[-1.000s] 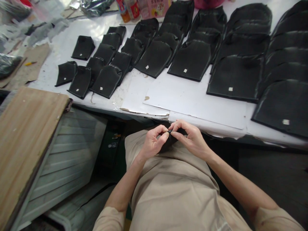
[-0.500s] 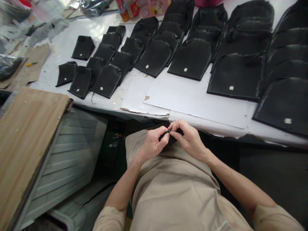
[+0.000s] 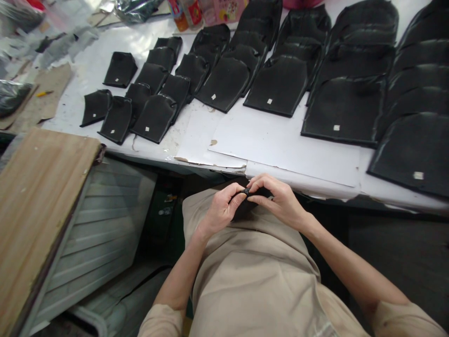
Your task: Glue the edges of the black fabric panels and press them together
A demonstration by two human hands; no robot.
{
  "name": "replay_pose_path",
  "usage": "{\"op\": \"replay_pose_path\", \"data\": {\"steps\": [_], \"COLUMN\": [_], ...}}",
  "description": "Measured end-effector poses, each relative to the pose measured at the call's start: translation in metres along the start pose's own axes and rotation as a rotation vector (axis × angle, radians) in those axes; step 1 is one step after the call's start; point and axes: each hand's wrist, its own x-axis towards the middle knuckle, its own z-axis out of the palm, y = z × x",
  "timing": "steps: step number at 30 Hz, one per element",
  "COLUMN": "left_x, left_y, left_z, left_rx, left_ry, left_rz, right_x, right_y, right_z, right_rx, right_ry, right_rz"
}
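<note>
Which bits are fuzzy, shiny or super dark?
Head view, top left: the scraps look soft and smeared; head view, top: pale shine on the plastic bag and black pieces; head view, below the table: deep shadow, and the dark thing between left hand and right hand is hard to make out.

pouches [image 3: 224,83] lie in rows on the table [image 3: 89,70], bottles [image 3: 193,14] behind them.

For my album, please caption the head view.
Left hand and right hand pinch a small bit of black material before overlapping rows of flat black leathery pieces on a white-topped table.
</note>
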Motion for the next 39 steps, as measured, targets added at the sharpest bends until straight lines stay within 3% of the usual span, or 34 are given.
{"op": "replay_pose_path", "data": {"steps": [8,14,23,32,39], "left_x": [-0.001,0.001,0.000,-0.002,0.003], "left_y": [-0.006,-0.006,-0.016,-0.025,-0.016], "left_z": [0.007,0.009,0.014,0.012,0.006], "left_rx": [-0.020,-0.052,0.018,0.118,0.014], "left_ry": [0.073,0.053,0.034,-0.059,-0.117], "left_rz": [-0.007,-0.013,0.013,0.021,0.038], "right_x": [-0.002,0.000,-0.006,-0.005,-0.001], "right_y": [0.004,0.004,0.002,0.007,0.000], "right_z": [-0.009,-0.004,0.003,0.011,0.007], "right_rx": [0.101,0.043,-0.198,-0.103,0.025], "right_ry": [-0.076,0.008,0.085,0.107,0.034], "right_rz": [0.043,0.036,-0.173,-0.134,0.028]}}
